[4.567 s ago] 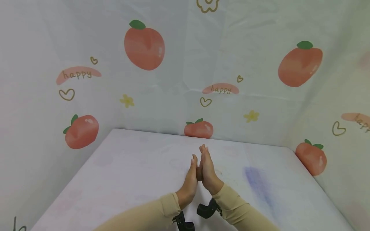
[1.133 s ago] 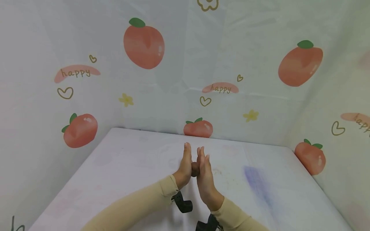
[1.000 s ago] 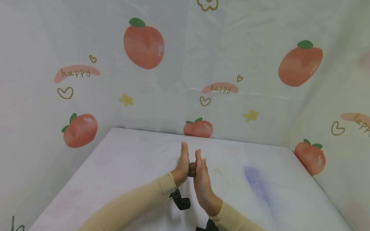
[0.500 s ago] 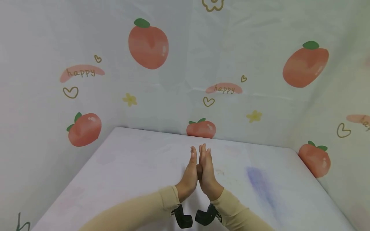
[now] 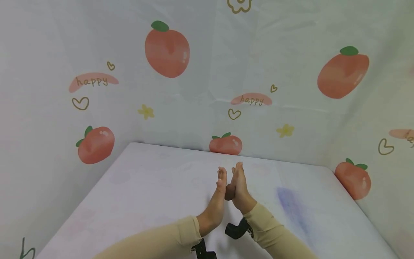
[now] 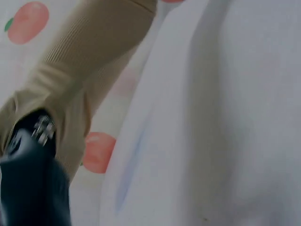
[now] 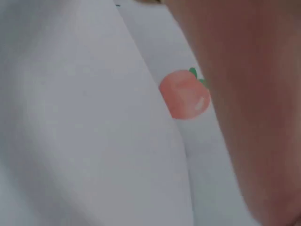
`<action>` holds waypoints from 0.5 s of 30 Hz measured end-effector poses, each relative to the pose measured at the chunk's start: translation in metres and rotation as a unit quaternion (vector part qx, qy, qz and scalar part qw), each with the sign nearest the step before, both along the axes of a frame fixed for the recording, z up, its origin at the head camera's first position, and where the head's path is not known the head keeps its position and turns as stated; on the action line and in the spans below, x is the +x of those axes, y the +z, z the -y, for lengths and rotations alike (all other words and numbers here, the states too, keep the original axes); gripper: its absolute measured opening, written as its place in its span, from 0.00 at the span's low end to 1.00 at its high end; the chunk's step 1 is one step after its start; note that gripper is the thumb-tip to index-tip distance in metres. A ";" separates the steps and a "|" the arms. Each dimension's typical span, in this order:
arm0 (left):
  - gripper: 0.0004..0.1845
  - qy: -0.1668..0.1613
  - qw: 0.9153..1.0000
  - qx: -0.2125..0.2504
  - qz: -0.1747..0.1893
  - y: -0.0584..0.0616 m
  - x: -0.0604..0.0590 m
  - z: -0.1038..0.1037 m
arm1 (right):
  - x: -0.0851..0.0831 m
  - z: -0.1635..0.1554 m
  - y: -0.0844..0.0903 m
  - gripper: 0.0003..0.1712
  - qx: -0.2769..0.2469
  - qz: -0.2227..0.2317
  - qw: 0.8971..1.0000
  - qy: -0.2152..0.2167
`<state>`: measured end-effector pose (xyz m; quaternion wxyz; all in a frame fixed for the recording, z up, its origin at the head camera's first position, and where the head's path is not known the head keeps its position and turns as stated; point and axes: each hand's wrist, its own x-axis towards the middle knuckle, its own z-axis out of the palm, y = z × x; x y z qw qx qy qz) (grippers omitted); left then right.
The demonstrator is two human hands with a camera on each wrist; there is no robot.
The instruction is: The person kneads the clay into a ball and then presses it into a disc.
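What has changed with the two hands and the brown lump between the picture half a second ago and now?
The right hand has slid forward, away from the person, and the left hand has drawn back, so the palms no longer line up. The brown lump now shows more between them. As before, both hands press it with straight fingers above the white table, and nothing was let go.

Two long beige sleeves and black wrist-mounted cameras are seen over a white table.

Both arms are covered to the wrist by ribbed, close-fitting beige sleeves: the left sleeve (image 5: 155,241), the right sleeve (image 5: 275,233). A black camera mount (image 5: 237,230) is strapped under the right wrist, and another black mount (image 5: 203,251) under the left. In the left wrist view, a black block (image 6: 33,183) with a small metal buckle (image 6: 43,131) is shown against the right sleeve's ribbed cuff.
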<state>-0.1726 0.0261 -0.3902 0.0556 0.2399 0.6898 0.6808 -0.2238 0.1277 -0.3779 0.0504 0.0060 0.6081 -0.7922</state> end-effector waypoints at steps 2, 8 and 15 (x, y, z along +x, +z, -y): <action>0.33 0.020 0.999 0.011 0.025 -0.001 -0.004 -0.001 | 0.007 0.002 0.000 0.45 0.008 0.011 1.000 0.025; 0.33 0.077 0.993 0.028 0.081 -0.002 -0.017 -0.005 | 0.025 0.007 -0.001 0.45 0.037 -0.013 0.996 0.075; 0.35 0.091 0.994 -0.012 0.056 -0.006 -0.020 -0.005 | 0.019 0.003 0.004 0.42 -0.030 -0.024 0.998 0.040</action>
